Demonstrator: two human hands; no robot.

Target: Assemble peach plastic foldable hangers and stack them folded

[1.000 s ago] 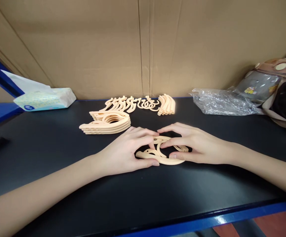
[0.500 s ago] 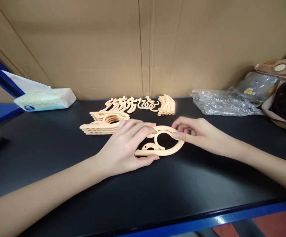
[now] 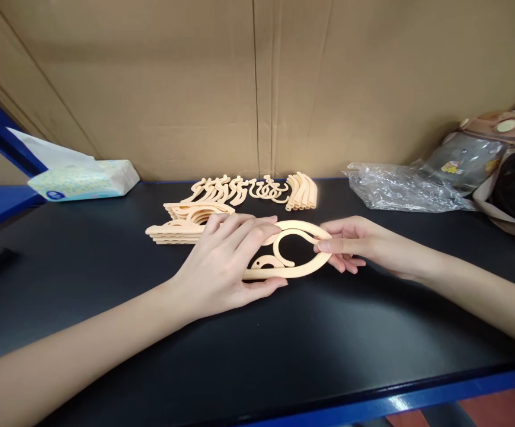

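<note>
Both my hands clamped on one folded hanger, over the middle of the table.
My left hand (image 3: 228, 261) spans the hanger (image 3: 299, 273), thumb along its near side, fingers over the far side; my right hand (image 3: 355, 243) pinches the rounded end, thumb on top. Its hook (image 3: 277, 243) lies curled inside, so I'd call this one assembled. Just behind my left hand, a stack of hangers (image 3: 175, 230) looks done too; the loose arms (image 3: 240, 193), hooks (image 3: 265, 191) and curved bars (image 3: 304, 193) by the cardboard (image 3: 168, 89) seem left unjoined. The table (image 3: 261, 356) gives me room toward its blue front edge (image 3: 399, 402); plastic wrap (image 3: 399, 187) sits well off, back right.
</note>
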